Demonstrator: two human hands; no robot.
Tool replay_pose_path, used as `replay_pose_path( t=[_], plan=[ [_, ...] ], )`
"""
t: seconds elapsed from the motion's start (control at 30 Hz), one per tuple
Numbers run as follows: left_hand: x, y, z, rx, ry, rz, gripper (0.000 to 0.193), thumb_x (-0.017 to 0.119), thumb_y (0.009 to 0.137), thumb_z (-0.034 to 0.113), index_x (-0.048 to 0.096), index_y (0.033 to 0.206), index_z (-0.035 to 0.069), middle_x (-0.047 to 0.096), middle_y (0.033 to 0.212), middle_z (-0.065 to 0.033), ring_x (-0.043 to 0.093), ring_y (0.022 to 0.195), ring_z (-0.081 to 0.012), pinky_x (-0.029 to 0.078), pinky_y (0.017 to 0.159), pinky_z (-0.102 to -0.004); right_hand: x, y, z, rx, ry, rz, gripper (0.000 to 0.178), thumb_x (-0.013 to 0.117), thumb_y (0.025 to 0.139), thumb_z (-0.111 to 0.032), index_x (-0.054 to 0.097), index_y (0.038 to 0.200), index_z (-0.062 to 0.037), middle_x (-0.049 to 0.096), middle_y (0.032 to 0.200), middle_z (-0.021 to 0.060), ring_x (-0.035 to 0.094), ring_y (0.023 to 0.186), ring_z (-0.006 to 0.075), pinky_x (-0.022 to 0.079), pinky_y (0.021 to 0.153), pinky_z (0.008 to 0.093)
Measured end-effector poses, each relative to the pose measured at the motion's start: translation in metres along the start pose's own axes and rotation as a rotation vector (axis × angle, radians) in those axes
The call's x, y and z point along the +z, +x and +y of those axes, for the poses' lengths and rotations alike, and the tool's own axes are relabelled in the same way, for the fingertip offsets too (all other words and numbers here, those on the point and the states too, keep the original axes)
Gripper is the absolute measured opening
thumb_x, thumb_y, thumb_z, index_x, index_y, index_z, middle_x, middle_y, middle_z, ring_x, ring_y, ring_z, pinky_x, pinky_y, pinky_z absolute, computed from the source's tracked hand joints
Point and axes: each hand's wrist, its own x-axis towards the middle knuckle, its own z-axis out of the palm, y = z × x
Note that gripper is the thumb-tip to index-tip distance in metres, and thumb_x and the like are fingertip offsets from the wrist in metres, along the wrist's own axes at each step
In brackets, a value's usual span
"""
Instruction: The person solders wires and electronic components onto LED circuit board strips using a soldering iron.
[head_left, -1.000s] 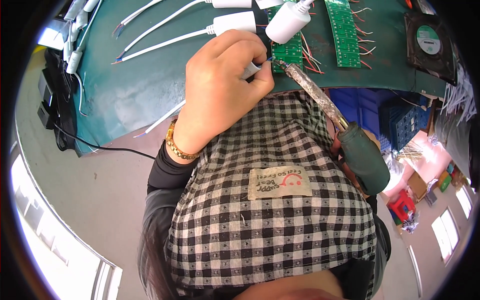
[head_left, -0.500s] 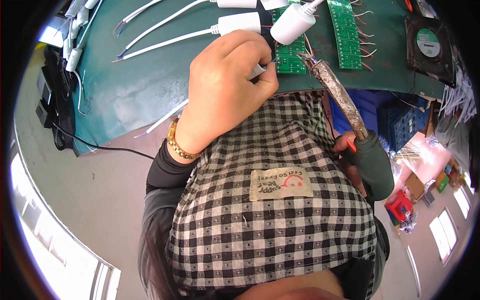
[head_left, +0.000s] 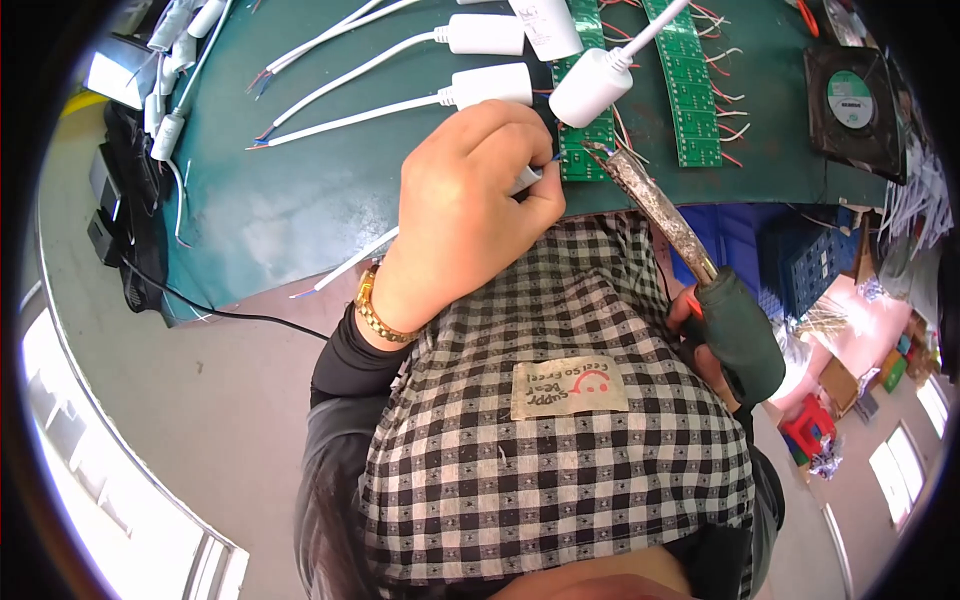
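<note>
My left hand (head_left: 475,200) is closed around a white cable-end piece (head_left: 527,180), its cable tail (head_left: 345,265) coming out by the wrist. A thin blue wire end reaches from the fingers to the near end of a green circuit board strip (head_left: 580,168). In my right hand (head_left: 698,345) is a soldering iron (head_left: 665,215) with a dark green handle, fingers wrapped around it and partly hidden. Its tip is over that same strip, a short way right of the blue wire; contact cannot be made out. A white cylindrical housing (head_left: 590,88) with a cable rests across the strip.
Another strip of green boards (head_left: 690,110) with red and white wires lies to the right. Several white housings with cables (head_left: 490,85) lie beyond my left hand. A black fan (head_left: 853,110) sits at the right, blue crates (head_left: 800,250) below the table edge.
The whole view has shifted, so the table appears lower. The soldering iron's tip has moved left over the board, nearer the blue wire. Both hands keep their hold.
</note>
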Motion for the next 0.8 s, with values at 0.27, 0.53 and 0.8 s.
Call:
replay_pose_path(
  t=[0.27, 0.53, 0.8],
  plan=[
    [0.001, 0.002, -0.001, -0.003, -0.035, 0.006, 0.018, 0.069, 0.061, -0.004, 0.059, 0.073, 0.004, 0.064, 0.083, -0.0057, 0.062, 0.073, -0.0232, 0.050, 0.063, -0.0304, -0.010, 0.004, -0.004, 0.279, -0.040, -0.121, 0.056, 0.053, 0.090, -0.033, 0.044, 0.125, 0.0092, 0.053, 0.088, 0.0170, 0.045, 0.071, 0.0165, 0.035, 0.061, 0.0262],
    [-0.001, 0.003, -0.003, 0.005, -0.047, -0.023, 0.017, 0.069, 0.062, -0.003, 0.059, 0.073, 0.004, 0.064, 0.084, -0.0050, 0.062, 0.073, -0.0228, 0.050, 0.064, -0.0302, 0.001, 0.007, -0.010, 0.021, 0.137, -0.059, 0.048, 0.052, 0.089, -0.025, 0.047, 0.127, 0.0027, 0.053, 0.084, 0.0103, 0.039, 0.061, 0.0084, 0.029, 0.055, 0.0231],
    [-0.003, 0.005, -0.002, -0.045, -0.035, -0.060, 0.016, 0.069, 0.062, -0.003, 0.058, 0.072, 0.004, 0.064, 0.083, -0.0055, 0.062, 0.072, -0.0242, 0.050, 0.063, -0.0310, -0.007, 0.017, 0.013, 0.681, -0.298, -0.039, 0.044, 0.053, 0.089, -0.047, 0.057, 0.076, -0.0047, 0.047, 0.057, 0.0012, 0.037, 0.046, 0.0095, 0.027, 0.045, 0.0255]
  ],
)
